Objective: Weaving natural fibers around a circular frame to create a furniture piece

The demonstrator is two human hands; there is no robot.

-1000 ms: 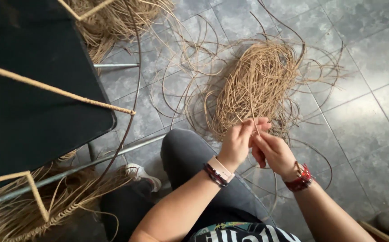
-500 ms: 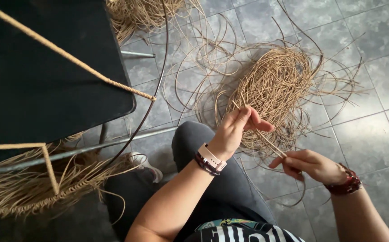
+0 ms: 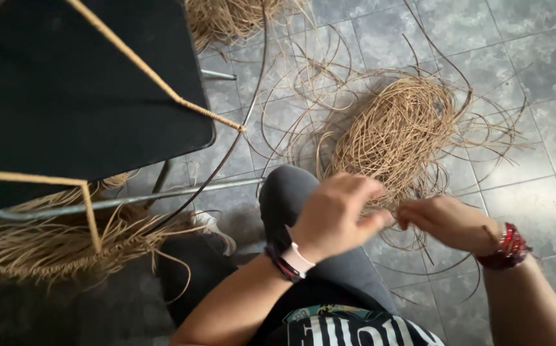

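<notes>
A tangled pile of tan rattan strands (image 3: 396,131) lies on the grey tiled floor in front of my knee. My left hand (image 3: 335,214) and my right hand (image 3: 444,221) meet just below the pile, fingertips almost touching, and pinch a thin strand between them; both are blurred. My left wrist carries a watch band and dark bracelets, my right wrist red bracelets. My grey-clad knee (image 3: 290,198) points up toward the pile.
A black chair seat (image 3: 79,83) with a rattan-wrapped frame rod (image 3: 156,80) fills the upper left. Woven rattan fringe (image 3: 53,237) hangs below it over a metal bar (image 3: 162,195). More loose strands (image 3: 233,16) lie at the top.
My hands came apart along a strand half a second ago and have closed together again. The view has shifted, so the pile sits higher and more to the right.
</notes>
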